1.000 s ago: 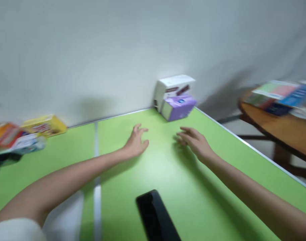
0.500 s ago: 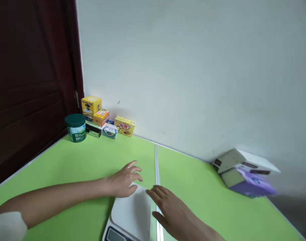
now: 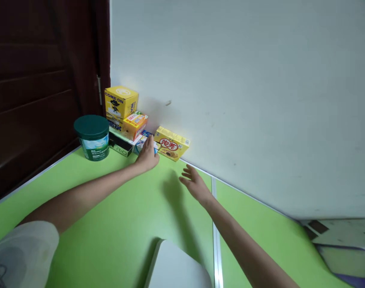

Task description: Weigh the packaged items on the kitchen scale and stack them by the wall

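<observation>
My left hand is at the small white-and-blue box, partly covering it. Its fingers are stretched out; whether they touch the box I cannot tell. To the right, my right hand hovers over the table with its fingers apart, holding nothing. A yellow box with red lettering stands against the wall between and beyond the two hands. Left of my left hand lies a black-and-green box. Behind it, an orange-and-yellow box sits beneath a yellow cube-shaped box.
A green lidded tub stands at the left end of the row, near the dark door. The white kitchen scale is at the front of the green table. Packs lie at the right edge, by the wall.
Both hands have moved from around the scale toward the boxes by the wall, the left one reaching the white-and-blue box. The view has shifted, cutting off the scale's display.
</observation>
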Motion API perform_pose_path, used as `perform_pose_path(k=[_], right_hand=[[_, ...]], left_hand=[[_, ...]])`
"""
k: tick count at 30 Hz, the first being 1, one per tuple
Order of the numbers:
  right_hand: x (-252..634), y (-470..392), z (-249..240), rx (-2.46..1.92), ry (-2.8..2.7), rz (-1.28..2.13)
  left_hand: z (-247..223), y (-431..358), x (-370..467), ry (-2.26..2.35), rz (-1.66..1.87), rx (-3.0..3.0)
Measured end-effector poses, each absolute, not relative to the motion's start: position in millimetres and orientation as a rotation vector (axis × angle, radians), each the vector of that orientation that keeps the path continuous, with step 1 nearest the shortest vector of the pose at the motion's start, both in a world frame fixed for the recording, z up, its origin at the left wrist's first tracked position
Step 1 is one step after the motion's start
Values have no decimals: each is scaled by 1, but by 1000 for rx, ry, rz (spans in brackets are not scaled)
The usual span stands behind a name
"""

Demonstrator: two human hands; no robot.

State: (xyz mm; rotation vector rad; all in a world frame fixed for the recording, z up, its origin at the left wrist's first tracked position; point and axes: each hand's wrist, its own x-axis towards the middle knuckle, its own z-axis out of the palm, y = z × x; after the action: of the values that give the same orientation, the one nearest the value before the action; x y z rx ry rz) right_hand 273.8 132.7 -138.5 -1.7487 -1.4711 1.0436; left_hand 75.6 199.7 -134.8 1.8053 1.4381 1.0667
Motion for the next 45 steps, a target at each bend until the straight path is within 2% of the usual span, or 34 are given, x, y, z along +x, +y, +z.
perform_pose_path(k=[9,16,23,31,37,41,45], right_hand=[[273,205,-154,-1509,-1242,998],[307,194,-163,-1375,-1121,869],[345,113,-144,-1469,-1118,885],[335,-34,-97,-1676,-1348,1114],[308,-137,-75,-1824,-1256,1185],[285,-178,-83,-1774,-1267,1207],[274,-189,-98,-1664,-1358,1182]], left_hand=[[-137,256,108,1586,1179,1684],[-136,235,131,1396,1075,1872],[-124,149,151,1126,955,1744],[-87,28,80,1097,610,1562],[-60,-66,38,1114,539,1647],[-71,-98,28,1117,503,1661],[-95,-98,22,1158,489,1652]])
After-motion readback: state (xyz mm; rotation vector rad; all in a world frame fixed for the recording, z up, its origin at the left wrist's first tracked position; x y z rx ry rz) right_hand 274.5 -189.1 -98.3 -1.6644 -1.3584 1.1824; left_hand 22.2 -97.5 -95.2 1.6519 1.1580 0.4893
